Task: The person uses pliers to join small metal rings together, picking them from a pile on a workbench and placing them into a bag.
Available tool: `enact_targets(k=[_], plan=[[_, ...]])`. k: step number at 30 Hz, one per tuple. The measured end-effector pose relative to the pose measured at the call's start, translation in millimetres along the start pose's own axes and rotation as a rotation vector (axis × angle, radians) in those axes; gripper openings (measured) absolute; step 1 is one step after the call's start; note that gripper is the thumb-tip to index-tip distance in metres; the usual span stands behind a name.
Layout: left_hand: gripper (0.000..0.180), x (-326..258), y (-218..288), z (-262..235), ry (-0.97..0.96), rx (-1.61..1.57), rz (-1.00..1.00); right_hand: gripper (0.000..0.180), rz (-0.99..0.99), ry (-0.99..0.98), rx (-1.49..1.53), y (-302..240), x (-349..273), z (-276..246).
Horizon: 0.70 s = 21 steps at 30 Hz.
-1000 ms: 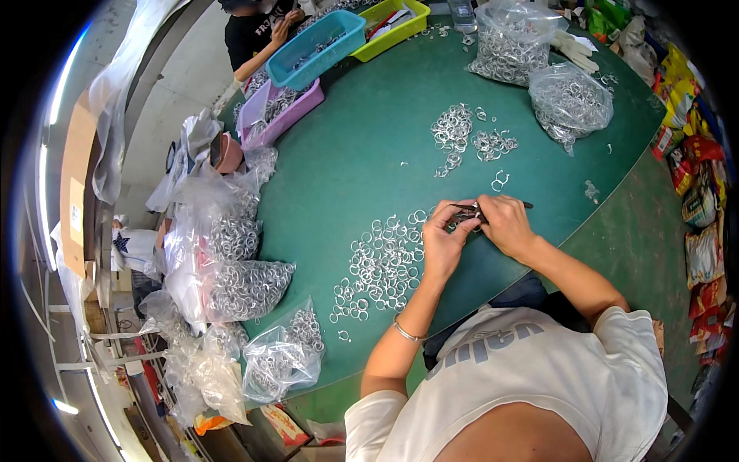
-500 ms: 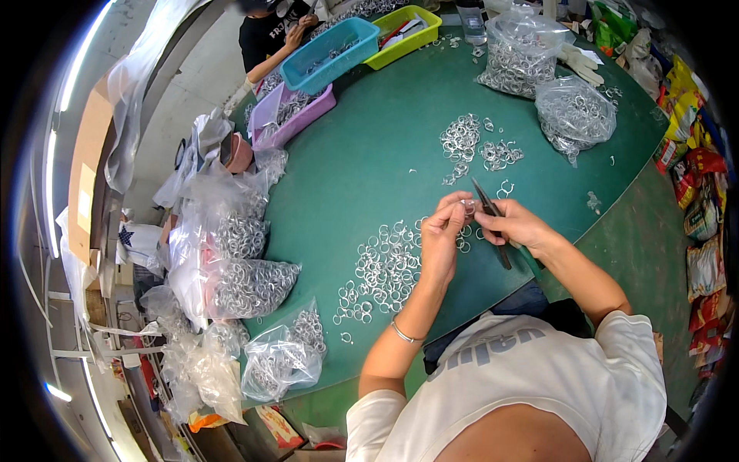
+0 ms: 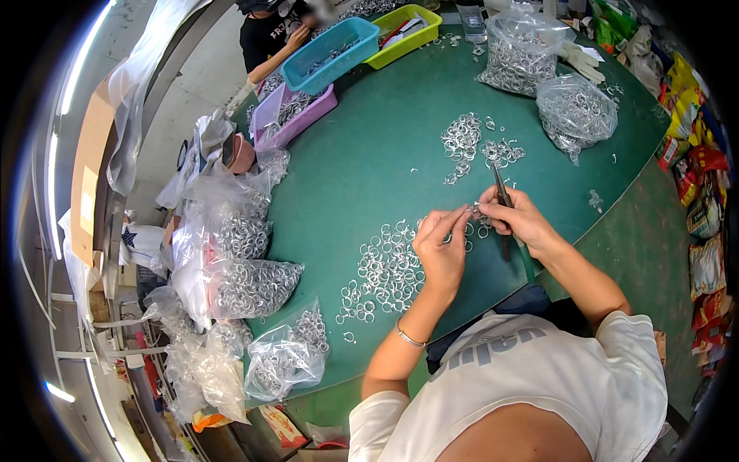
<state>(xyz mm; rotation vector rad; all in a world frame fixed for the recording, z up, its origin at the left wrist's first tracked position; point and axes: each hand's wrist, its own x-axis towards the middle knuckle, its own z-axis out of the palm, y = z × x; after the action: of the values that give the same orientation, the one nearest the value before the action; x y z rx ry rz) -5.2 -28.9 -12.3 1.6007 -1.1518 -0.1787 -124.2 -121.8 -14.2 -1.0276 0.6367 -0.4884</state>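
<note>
My left hand (image 3: 439,250) is closed, its thumb and forefinger pinching a small silver metal ring (image 3: 473,208) over the table. The fingertips of my right hand (image 3: 517,215) meet the same ring from the other side. Held in the right palm is a pair of dark, pointed pliers (image 3: 504,199), tips up and away from me, with a green handle low by the wrist. The ring is partly hidden by fingers. A loose pile of silver rings (image 3: 389,266) lies left of my left hand, and smaller heaps of rings (image 3: 462,137) lie beyond my hands.
Clear bags of rings (image 3: 576,115) stand at the far right, and more bags (image 3: 254,286) line the left edge of the green table (image 3: 346,169). Purple (image 3: 296,123), blue (image 3: 331,58) and yellow-green trays (image 3: 404,37) sit at the back, near another person (image 3: 269,38).
My right hand has turned, swinging the pliers' tips to the right and more upright. The fingertips of both hands now meet at the ring. The left hand has shifted slightly.
</note>
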Motion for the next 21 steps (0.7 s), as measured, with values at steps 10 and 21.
enact_targets(k=[10,21], plan=[[0.014,0.8,-2.3,3.4,0.058,0.012,0.079,0.015,-0.424,0.236,-0.474,3.9,-3.6,13.1],[0.019,-9.1,-29.5,7.0,0.142,0.169,0.286,0.010,-0.276,0.191,-0.066,0.5,-6.6,20.1]])
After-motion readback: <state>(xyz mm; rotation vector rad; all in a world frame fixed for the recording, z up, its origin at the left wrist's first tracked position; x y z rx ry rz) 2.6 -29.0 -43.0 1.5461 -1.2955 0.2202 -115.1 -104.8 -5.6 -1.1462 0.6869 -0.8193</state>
